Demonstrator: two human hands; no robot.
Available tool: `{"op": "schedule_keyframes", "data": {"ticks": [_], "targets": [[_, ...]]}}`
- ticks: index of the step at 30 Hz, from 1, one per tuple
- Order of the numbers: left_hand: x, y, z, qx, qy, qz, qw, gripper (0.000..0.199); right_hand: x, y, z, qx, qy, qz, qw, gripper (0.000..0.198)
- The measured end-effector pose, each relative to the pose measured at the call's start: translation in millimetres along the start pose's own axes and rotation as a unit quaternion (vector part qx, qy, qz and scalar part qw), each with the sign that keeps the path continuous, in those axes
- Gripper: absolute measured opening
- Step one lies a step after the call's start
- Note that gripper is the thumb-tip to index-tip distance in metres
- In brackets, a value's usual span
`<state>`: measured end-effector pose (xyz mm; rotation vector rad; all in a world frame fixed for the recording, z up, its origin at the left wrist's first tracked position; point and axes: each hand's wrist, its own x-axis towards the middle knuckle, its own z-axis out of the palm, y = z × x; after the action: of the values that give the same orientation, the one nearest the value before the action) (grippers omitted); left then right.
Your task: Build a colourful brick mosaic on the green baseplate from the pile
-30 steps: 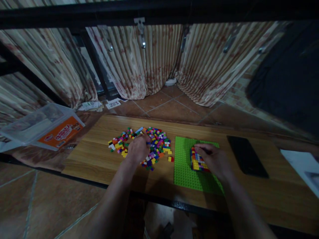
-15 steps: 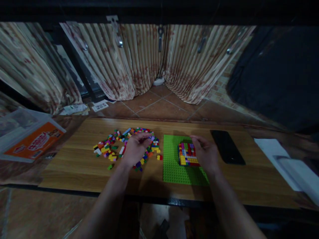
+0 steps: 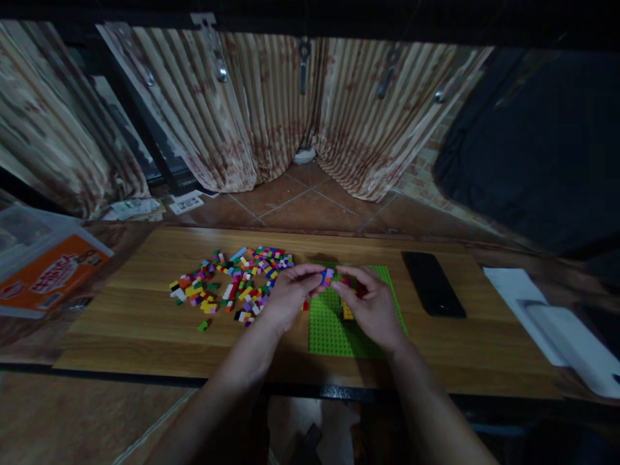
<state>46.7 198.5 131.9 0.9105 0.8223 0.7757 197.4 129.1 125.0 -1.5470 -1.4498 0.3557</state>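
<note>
My left hand (image 3: 290, 294) pinches a small cluster of purple, blue and orange toy bricks (image 3: 328, 278) over the upper left of a green studded baseplate (image 3: 329, 332). Close to the cluster's right side, my right hand (image 3: 372, 303) has its thumb and forefinger closed; what lies between them is too small to make out. Under the right hand sits a multicoloured brick build (image 3: 347, 312) on the baseplate, mostly hidden by the fingers. A pile of loose bricks (image 3: 249, 294) spreads over the table, left of the baseplate and partly behind my left hand.
The wooden table (image 3: 126, 310) carries a black phone (image 3: 433, 284) right of the baseplate. A clear plastic box with an orange label (image 3: 58, 271) stands beyond the table's left end. White paper (image 3: 520, 310) lies at the right. Striped curtains (image 3: 261, 116) hang behind.
My left hand has moved right from the loose pile with bricks in its fingers. My right hand has shifted left across the build, and the fingertips of both hands now meet closely.
</note>
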Motion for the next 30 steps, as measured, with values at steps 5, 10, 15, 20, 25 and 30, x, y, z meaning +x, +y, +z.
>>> {"op": "schedule_keyframes", "data": {"ticks": [5,10,15,20,25,30], "targets": [[0,-2,7,0.014,-0.027,0.041,0.999,0.018,0,-4,9,0.103,-0.021,0.064,0.992,0.024],[1,-4,9,0.056,-0.037,0.069,0.995,0.017,1,-6,12,0.202,-0.029,0.099,0.974,0.020],[0,-1,3,0.061,-0.046,0.063,0.995,0.022,1,-5,14,0.214,-0.038,0.112,0.970,0.019],[-3,3,-11,0.074,-0.020,0.039,0.996,0.021,-1,-10,25,0.157,-0.033,0.098,0.982,0.016],[-5,7,-33,0.140,0.018,0.045,0.989,0.013,-3,-22,50,0.044,-0.055,0.049,0.996,0.018],[-3,12,-55,0.185,0.088,0.047,0.978,0.013,-10,-24,72,-0.001,-0.074,0.012,0.997,0.026]]}}
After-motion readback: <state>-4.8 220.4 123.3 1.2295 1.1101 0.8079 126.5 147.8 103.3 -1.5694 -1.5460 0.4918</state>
